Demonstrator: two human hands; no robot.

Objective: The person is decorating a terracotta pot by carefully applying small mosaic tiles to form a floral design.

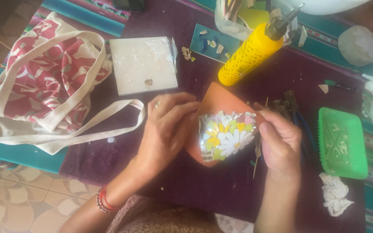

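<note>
Left hand [169, 125] grips the terracotta pot [221, 101], lying on its side between both hands. Right hand [279, 142] pinches a thin wooden stick [259, 146] at the mosaic edge.

Risk: a slip of the stick could likely dislodge unset tiles or smear glue; a loose grip lets the pot roll.

Count: one pot, one stick, one yellow glue bottle [249, 54] beyond the hands, one green tray [342, 142] right of right hand.

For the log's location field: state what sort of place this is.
Probably a home craft table set up for mosaic work. The hands hold a clay pot partly covered in tile pieces, a yellow glue bottle lies behind it, and pliers and loose tile chips sit on the cloth-covered table.
</note>
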